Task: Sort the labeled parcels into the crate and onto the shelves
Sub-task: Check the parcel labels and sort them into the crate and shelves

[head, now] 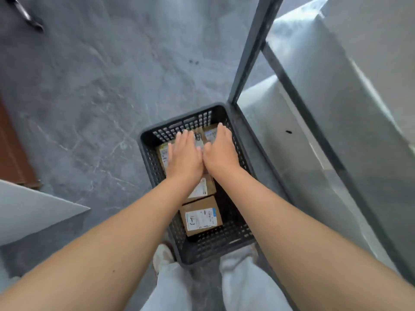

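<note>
A dark grey perforated crate stands on the floor in front of my feet. Inside it lie several brown cardboard parcels with white labels. One parcel lies near the crate's front end, another just beyond it, partly under my left wrist. My left hand and my right hand reach down side by side over the parcels at the crate's far end, fingers straight and pointing away from me. A labeled parcel shows between and beyond the hands. Whether the palms touch the parcels is hidden.
A grey metal shelf unit with a dark upright post stands right beside the crate on the right. The floor is grey stone. A white panel and a brown edge lie at the left. My shoe is by the crate.
</note>
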Demonstrator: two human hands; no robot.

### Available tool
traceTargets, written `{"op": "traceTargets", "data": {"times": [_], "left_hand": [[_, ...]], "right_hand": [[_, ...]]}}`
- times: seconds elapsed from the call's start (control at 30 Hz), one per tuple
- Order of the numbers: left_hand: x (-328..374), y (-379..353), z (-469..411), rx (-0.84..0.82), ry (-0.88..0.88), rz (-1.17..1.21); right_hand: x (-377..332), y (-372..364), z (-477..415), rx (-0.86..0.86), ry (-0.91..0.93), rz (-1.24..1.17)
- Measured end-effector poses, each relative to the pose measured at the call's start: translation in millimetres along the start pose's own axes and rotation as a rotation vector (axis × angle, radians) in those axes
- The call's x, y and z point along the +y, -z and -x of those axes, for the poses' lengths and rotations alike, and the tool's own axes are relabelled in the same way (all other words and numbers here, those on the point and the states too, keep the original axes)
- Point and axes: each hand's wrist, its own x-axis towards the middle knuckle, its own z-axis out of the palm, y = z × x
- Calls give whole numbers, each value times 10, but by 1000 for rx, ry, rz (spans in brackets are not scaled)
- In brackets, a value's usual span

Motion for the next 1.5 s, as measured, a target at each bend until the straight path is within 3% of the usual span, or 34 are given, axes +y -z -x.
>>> {"op": "traceTargets", "data": {"times": [0.17,0.4,0.6,0.77,0.9,1.1,1.3,1.5], "left_hand": [[830,1850,378,312,-135,-10],[2048,4147,1509,855,-392,9],[2723,5464,2118,1118,-547,-83],[3053,5887,2384,1242,-761,-270],[3201,5829,2512,1199,-874,-248],[3476,5400,2849,981,-1107,-179],[3854,4869,3688,715,-1391,-25],[4213,4381,4728,607,-1582,29]], "right_hand": [[-1484,1364,448,218,307,156],[-3321,3087,1863,571,806,308],[-4226,4070,2839,868,916,281],[-4408,4431,3271,1149,889,292],[-4202,4495,3530,1259,725,318],[-3579,4579,4110,1420,450,409],[-2722,4684,4955,1493,150,483],[-1957,4777,6047,1589,-137,496]]}}
